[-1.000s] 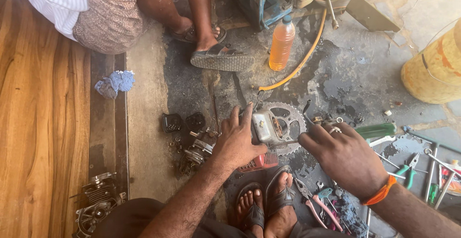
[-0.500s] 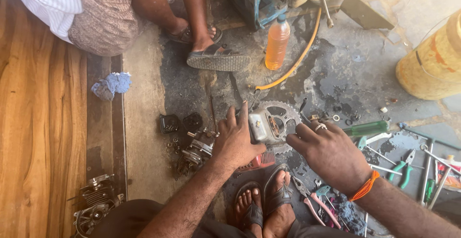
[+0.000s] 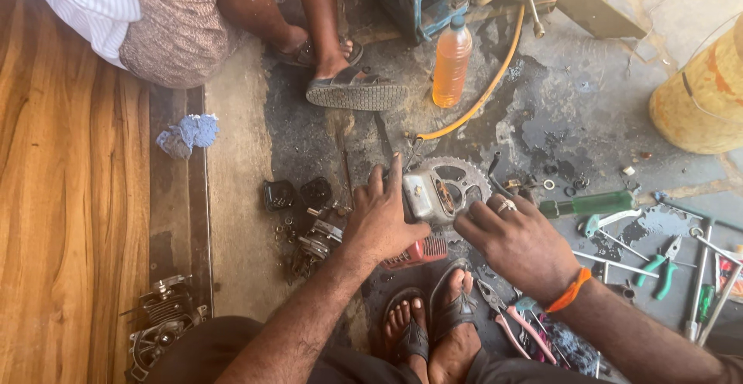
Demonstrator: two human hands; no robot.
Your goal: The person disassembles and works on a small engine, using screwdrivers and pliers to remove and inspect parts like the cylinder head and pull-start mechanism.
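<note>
The left hand [image 3: 381, 221] lies open across a small grey-and-red metal engine block [image 3: 424, 198]. The right hand's [image 3: 517, 241] grip touches its side, loosely curled, beside a toothed steel sprocket [image 3: 460, 176].

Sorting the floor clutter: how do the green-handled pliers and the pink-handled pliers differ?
The green-handled pliers lie right of the right hand, with handles spread. The pink-handled pliers lie below that hand's wrist by the sandalled feet, longer-looking and narrower-nosed. Both rest untouched on the dirty floor.
</note>
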